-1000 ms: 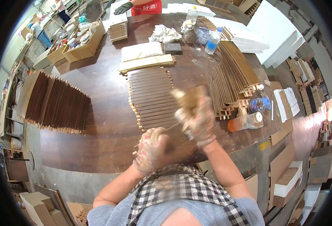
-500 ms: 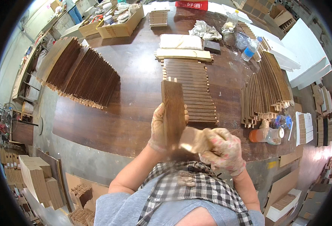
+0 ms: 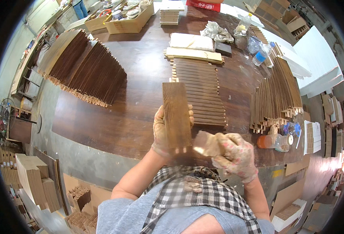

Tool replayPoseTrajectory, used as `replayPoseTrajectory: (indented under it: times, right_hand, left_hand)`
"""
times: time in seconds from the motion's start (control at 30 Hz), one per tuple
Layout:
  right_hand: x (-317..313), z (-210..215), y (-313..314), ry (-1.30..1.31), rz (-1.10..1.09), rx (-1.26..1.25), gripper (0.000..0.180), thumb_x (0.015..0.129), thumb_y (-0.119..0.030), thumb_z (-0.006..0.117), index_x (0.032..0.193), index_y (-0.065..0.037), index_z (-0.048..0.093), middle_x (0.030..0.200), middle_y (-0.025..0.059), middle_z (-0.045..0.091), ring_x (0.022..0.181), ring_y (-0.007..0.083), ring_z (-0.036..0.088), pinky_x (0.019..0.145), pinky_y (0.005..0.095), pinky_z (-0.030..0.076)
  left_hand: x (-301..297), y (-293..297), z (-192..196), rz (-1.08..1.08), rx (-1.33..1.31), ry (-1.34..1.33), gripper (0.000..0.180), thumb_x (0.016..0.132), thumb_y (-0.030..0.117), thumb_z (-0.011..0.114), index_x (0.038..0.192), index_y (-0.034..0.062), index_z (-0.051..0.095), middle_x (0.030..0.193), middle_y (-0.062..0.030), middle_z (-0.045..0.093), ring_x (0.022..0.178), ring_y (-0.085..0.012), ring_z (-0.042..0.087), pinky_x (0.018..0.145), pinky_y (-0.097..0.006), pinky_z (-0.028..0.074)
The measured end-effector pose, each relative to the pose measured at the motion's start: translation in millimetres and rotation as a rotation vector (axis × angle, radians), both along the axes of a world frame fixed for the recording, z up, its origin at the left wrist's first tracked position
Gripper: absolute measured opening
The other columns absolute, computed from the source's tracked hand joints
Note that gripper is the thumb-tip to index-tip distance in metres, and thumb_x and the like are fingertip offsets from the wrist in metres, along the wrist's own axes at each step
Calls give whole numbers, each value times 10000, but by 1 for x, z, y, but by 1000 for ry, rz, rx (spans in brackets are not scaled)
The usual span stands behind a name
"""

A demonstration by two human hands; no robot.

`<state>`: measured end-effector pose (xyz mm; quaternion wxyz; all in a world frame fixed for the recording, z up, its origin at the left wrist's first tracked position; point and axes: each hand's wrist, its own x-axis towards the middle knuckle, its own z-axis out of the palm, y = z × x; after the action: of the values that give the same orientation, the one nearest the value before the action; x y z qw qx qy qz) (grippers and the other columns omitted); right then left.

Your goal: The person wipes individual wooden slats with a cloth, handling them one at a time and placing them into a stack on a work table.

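Observation:
My gloved left hand [image 3: 162,130] holds a dark stained wooden board [image 3: 176,115] upright in front of me, over the near edge of the brown worktable [image 3: 113,117]. My gloved right hand [image 3: 234,154] grips a small tan sanding block [image 3: 206,143] just right of the board's lower end, close to it. Behind the board lies a flat row of similar dark boards [image 3: 199,91] on the table.
Leaning stacks of dark boards stand at the left [image 3: 88,70] and at the right [image 3: 277,95]. Pale boards [image 3: 193,54], rags [image 3: 216,31], plastic bottles [image 3: 259,56], an orange-capped jar [image 3: 275,141] and cardboard boxes [image 3: 127,19] fill the far side. Cardboard stacks [image 3: 33,177] sit on the floor at the left.
My left hand has raised the board upright in front of me. My right hand with the block came down from above the table to the board's lower right.

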<state>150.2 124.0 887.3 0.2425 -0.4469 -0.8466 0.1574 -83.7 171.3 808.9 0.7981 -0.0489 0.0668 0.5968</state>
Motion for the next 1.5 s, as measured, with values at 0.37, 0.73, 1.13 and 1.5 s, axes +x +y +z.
replayPoseTrajectory:
  times: [0.37, 0.73, 1.13, 1.5]
  right_hand:
    - [20, -4, 25, 57, -89, 251, 459, 680, -246, 787, 1108, -92, 726, 1134, 135, 660, 869, 286, 664, 659, 374, 577]
    - [-40, 30, 56, 73, -144, 55, 621, 749, -252, 816, 1281, 0, 620, 968, 155, 659, 737, 294, 671, 661, 372, 548]
    - [-29, 17, 52, 100, -243, -4, 577, 791, -170, 804, 1277, 75, 611, 1108, 204, 691, 1004, 281, 703, 873, 345, 554]
    - [1, -19, 69, 391, -413, 155, 616, 867, -185, 763, 1381, 49, 518, 1194, 204, 673, 1027, 281, 701, 835, 359, 595]
  left_hand:
    - [5, -13, 5, -167, 132, 106, 573, 1016, 434, 515, 1329, -46, 521, 1176, -162, 639, 1004, -240, 643, 895, -363, 569]
    - [12, -31, -28, -246, 143, 401, 601, 946, 490, 629, 1365, 72, 521, 1253, -61, 615, 1103, -170, 609, 924, -304, 520]
    - [17, -25, -35, -161, 289, 602, 670, 938, 449, 666, 1446, 71, 447, 1312, -92, 595, 1159, -204, 612, 947, -370, 550]
    - [10, -21, -21, -409, 31, 294, 647, 996, 533, 529, 1425, 50, 477, 1199, -138, 659, 997, -220, 683, 808, -335, 597]
